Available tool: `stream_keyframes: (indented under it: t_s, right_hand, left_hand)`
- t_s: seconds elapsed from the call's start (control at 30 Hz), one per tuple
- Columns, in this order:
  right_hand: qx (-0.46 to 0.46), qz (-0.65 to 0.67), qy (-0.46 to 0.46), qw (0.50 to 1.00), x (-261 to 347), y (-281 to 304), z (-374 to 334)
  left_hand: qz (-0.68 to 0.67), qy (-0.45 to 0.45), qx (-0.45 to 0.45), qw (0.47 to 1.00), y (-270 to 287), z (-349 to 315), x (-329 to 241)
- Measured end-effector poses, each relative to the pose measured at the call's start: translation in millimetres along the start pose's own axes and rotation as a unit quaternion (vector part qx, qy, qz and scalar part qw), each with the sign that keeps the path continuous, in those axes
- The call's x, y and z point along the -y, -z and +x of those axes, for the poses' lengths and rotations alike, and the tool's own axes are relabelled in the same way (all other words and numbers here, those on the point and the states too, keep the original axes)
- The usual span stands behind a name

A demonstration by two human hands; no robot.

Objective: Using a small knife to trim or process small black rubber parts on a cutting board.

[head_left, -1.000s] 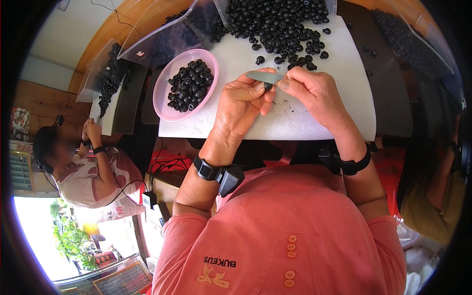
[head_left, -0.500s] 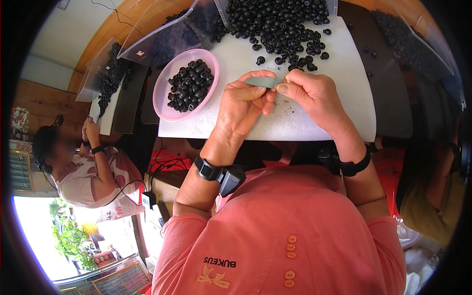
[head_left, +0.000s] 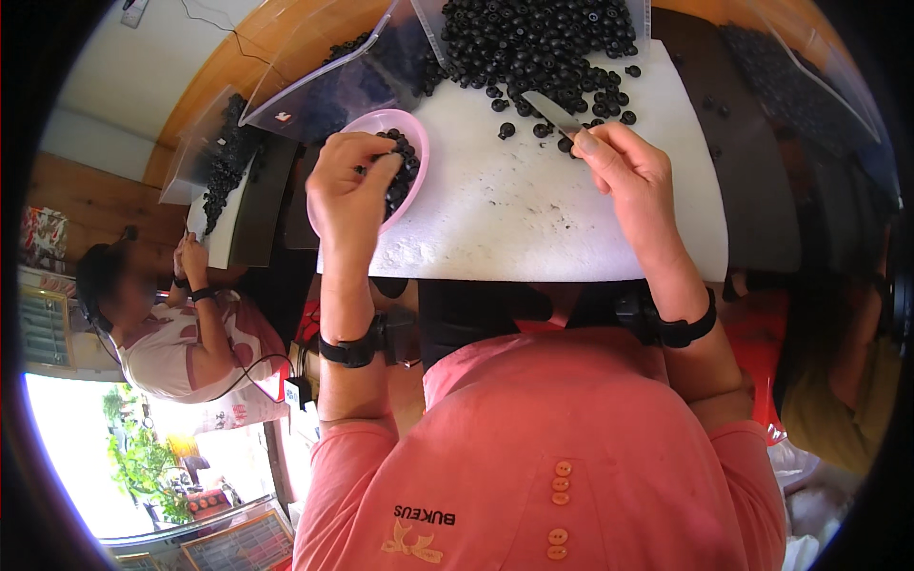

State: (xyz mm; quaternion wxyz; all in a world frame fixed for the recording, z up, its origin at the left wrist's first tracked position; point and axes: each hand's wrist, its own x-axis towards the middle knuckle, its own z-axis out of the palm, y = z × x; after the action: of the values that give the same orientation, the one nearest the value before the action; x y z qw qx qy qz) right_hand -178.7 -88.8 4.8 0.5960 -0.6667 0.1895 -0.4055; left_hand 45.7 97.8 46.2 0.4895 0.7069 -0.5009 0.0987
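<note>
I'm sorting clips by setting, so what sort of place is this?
Probably a small workshop for handwork: a heap of small black parts spreads onto a white board, a pink bowl holds more, and a co-worker at the left is beside a similar heap.

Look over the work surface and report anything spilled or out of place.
Dark specks dot the middle of the white board, untidy against its pale surface. Round black parts lie scattered in front of the clear plastic bin, perhaps deliberately.
</note>
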Motion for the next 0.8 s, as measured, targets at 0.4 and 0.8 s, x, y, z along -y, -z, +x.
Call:
stream_keyframes:
  t_s: [0.4, 0.8]
  right_hand:
    - [-0.031, 0.042, -0.007, 0.999, 0.2, 0.4, 0.8]
    - [0.002, -0.116, -0.003, 0.993, -5.2, -1.8, 0.5]
  left_hand:
    - [0.176, -0.021, 0.081, 0.981, -114.4, 18.8, -6.7]
    - [-0.333, 0.228, 0.16, 0.901, -90.0, 1.6, -33.9]
